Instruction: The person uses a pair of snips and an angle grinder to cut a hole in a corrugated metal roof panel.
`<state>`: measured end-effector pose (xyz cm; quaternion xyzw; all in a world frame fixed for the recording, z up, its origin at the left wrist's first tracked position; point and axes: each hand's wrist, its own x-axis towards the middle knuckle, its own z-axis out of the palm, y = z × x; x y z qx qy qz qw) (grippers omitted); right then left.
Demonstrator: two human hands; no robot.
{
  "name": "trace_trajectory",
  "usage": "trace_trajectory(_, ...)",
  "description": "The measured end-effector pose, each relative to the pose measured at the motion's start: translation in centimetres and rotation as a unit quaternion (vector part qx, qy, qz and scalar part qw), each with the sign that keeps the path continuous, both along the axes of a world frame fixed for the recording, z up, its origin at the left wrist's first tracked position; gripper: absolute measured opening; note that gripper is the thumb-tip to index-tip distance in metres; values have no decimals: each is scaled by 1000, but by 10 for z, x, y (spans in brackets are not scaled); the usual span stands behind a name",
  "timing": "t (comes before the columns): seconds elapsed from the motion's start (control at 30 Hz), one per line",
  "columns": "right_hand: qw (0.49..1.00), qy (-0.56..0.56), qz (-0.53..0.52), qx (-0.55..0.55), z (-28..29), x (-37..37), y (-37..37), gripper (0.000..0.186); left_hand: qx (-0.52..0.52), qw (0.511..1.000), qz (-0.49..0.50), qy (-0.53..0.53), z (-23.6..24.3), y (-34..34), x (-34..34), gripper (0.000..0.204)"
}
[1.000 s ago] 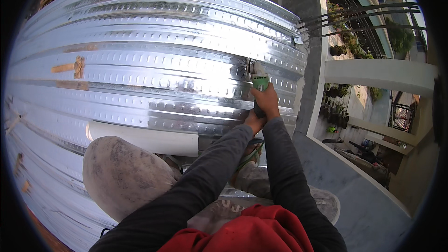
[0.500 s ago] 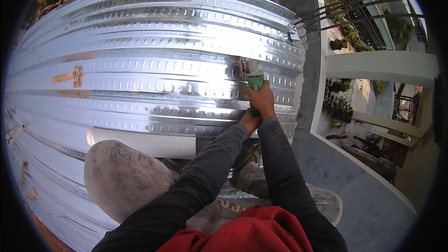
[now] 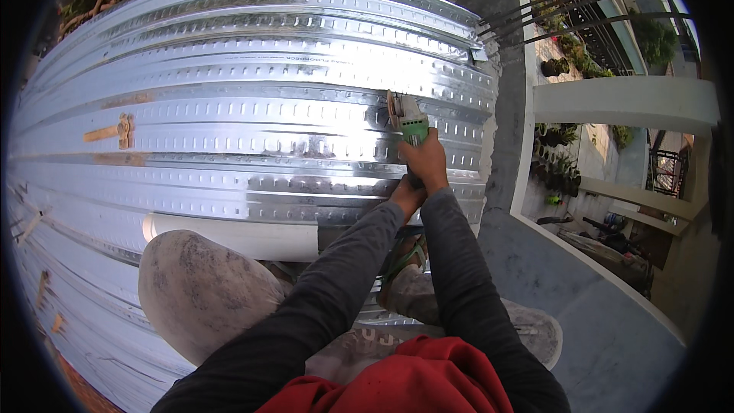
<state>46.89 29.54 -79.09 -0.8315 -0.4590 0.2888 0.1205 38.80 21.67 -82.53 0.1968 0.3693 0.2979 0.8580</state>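
Both my hands are closed round a green angle grinder [image 3: 414, 131]. My right hand [image 3: 427, 159] wraps its body just behind the head, while my left hand [image 3: 408, 196] grips the dark rear end nearer to me. The grinder's disc [image 3: 394, 109] stands on edge at the left of the head, against or very close to the shiny corrugated metal decking [image 3: 306, 111]. Whether the disc touches the metal I cannot tell. Dark marks show on the sheet around the disc.
A hammer [image 3: 111, 133] lies on the decking at the left. A white pipe [image 3: 229, 235] lies by my left knee. A concrete wall [image 3: 511, 107] runs along the right edge, with a drop beyond it. Dark reinforcing bars [image 3: 581, 1] stick out over that wall at the upper right.
The grinder has shifted slightly left, and its disc appears tilted a little differently. Both hands keep their hold and move with it.
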Motion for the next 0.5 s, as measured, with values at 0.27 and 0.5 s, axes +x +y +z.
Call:
trace_trajectory(0.27, 1000, -5, 0, -18, -4, 6, 0, 70, -17, 999, -51, -1, 3, 1, -2, 45)
trace_trajectory(0.5, 999, -8, -10, -37, 2, -1, 3, 70, -40, 998, -43, 34, -4, 0, -2, 40)
